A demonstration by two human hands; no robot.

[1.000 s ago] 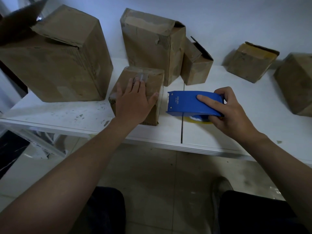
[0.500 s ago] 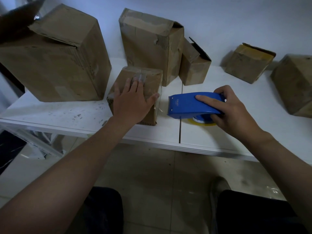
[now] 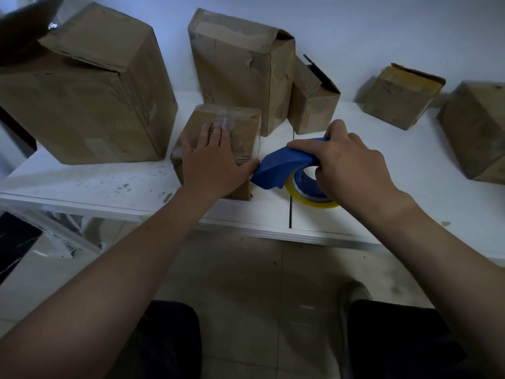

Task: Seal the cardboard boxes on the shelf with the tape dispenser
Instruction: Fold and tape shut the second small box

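I see a white shelf (image 3: 95, 184) carrying six cardboard boxes along its length.

1. Far left: the big box (image 3: 82, 99) stands near the wall, its top flap raised at the seam.
2. Just right of it, at the shelf's front: the small box (image 3: 240, 138). A clear strip (image 3: 226, 121) of tape runs over its top rear edge.
3. The left hand (image 3: 213, 165) lies flat on the small box's top, fingers straight and spread, thumb out to the right. It presses and grasps nothing.
4. Behind the small box: the tall box (image 3: 240, 69), upright, its top closed but worn.
5. Touching the tall box's right side: the open box (image 3: 311, 102), its flap standing up.
6. The dispenser (image 3: 284, 166), blue, is tilted nose-down at the small box's right face, just beside the left thumb. I cannot tell whether the nose touches the cardboard. Its yellow roll (image 3: 308, 201) hangs just above the shelf's front edge.
7. The right hand (image 3: 355, 168) is clenched round the dispenser, fingers curled through its frame.
8. Well to the right, by the wall: the tilted box (image 3: 399, 97).
9. At the frame's edge: the end box (image 3: 475, 132).
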